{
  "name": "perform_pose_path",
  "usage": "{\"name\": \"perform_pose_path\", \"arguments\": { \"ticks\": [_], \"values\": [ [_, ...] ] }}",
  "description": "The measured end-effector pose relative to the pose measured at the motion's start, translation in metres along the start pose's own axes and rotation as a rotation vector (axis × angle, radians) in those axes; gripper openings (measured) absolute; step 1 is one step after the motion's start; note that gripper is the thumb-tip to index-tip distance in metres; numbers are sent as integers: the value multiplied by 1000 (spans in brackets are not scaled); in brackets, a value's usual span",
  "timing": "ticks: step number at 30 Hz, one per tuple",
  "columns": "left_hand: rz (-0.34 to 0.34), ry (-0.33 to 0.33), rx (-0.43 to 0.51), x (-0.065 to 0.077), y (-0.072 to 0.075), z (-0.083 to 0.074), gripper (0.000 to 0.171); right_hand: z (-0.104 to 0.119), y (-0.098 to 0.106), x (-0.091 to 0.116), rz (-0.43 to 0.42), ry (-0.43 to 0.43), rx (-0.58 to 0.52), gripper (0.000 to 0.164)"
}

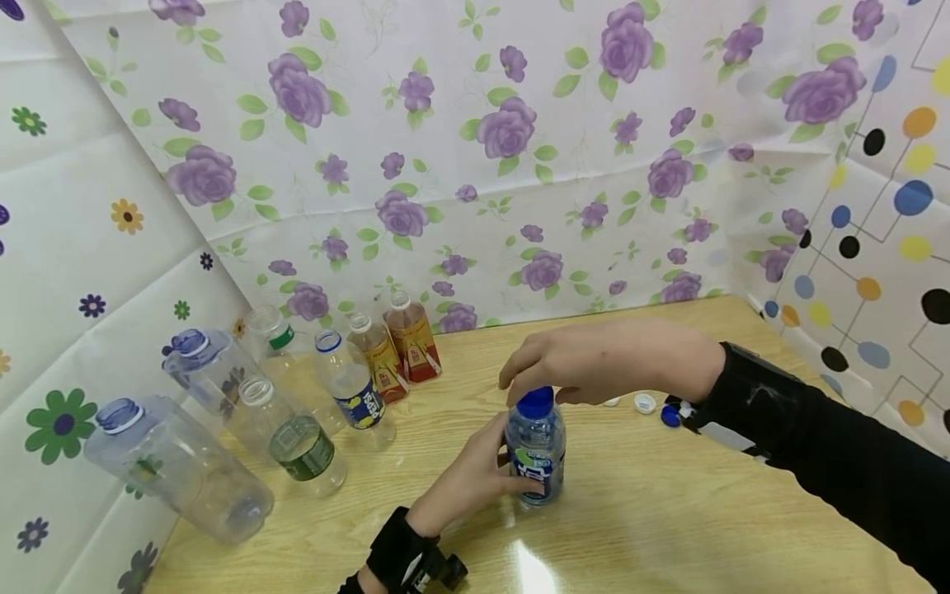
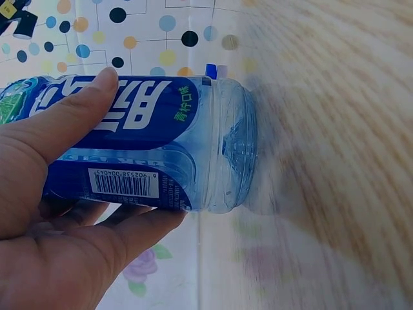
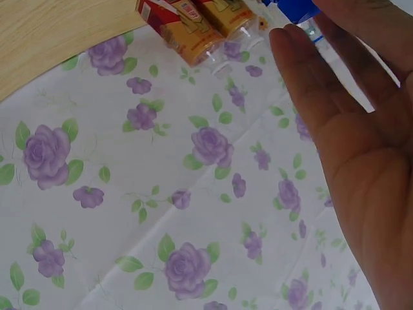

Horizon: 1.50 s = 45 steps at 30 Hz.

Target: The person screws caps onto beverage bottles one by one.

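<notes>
On the table [image 1: 668, 520], bottle [image 1: 538, 444] upright.

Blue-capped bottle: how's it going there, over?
Left hand gripping bottle. Right hand pinching blue cap. Bottle upright on table. Loose caps off to the right, not in the way.

A pale wooden table [image 1: 668, 503] meets a white back wall [image 1: 438, 33] patterned with purple roses [image 1: 506, 128] and green leaves [image 1: 567, 86]. The left wall [image 1: 74, 206] shows scattered flowers [image 1: 62, 426], the right wall [image 1: 901, 280] coloured dots [image 1: 913, 197]. Light [image 1: 533, 569] glares on the wood in front.
</notes>
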<state>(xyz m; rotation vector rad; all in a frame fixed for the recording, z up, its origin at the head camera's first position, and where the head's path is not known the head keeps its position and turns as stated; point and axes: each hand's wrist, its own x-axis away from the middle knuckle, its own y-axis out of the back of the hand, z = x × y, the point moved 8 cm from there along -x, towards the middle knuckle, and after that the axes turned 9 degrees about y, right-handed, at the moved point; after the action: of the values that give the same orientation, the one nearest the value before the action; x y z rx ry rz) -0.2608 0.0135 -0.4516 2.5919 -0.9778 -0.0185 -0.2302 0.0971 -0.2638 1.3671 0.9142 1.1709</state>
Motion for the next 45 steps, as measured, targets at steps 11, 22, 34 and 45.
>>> {"name": "perform_pose_path", "arguments": {
  "ticks": [11, 22, 34, 45],
  "values": [
    [4, -11, -1, 0, -1, 0, 97, 0, -3, -1, -6, 39, -16, 38],
    [-4, -25, -27, -2, 0, -1, 96, 0, -6, -2, 33, -22, 61, 39],
    [-20, -53, -57, 0, -1, -3, 95, 5, -10, -7, 126, -63, 259, 37],
    [-13, -39, -71, -1, 1, -2, 97, 3, -4, -2, -16, 11, 98, 40]
  ]
}}
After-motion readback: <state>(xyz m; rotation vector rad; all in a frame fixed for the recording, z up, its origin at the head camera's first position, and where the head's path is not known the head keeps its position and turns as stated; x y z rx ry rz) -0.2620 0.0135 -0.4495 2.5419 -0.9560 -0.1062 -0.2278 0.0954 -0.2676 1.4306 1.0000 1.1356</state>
